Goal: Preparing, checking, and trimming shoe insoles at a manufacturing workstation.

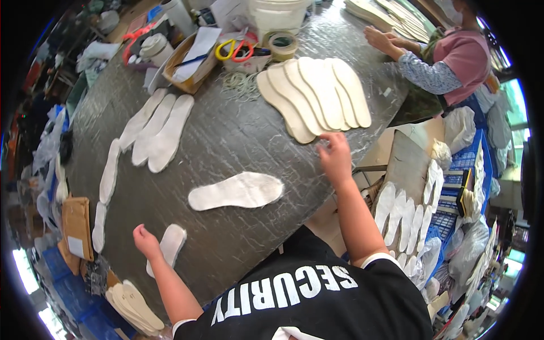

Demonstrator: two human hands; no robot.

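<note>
A fan of overlapping cream insoles (317, 96) lies on the dark table. At its near edge is my right hand (335, 156), thumb and forefinger apart and close to the insole ends; I cannot tell if they touch. My left hand (148, 242) hovers at the table's near left, loosely bent, with nothing visible in it. Its wrist partly covers a small white insole (174, 241). Between my hands a single white fuzzy insole (235, 191) lies flat. Further left, several white insoles (164, 133) overlap, and narrow ones (109, 170) run down the table's left side.
At the back stand a cardboard box (190, 79), scissors (234, 51), tape rolls (281, 44), rubber bands (241, 85) and a white bucket (277, 14). A co-worker (453, 62) handles insoles at the far right. More insoles (399, 215) lie on a board beside the table.
</note>
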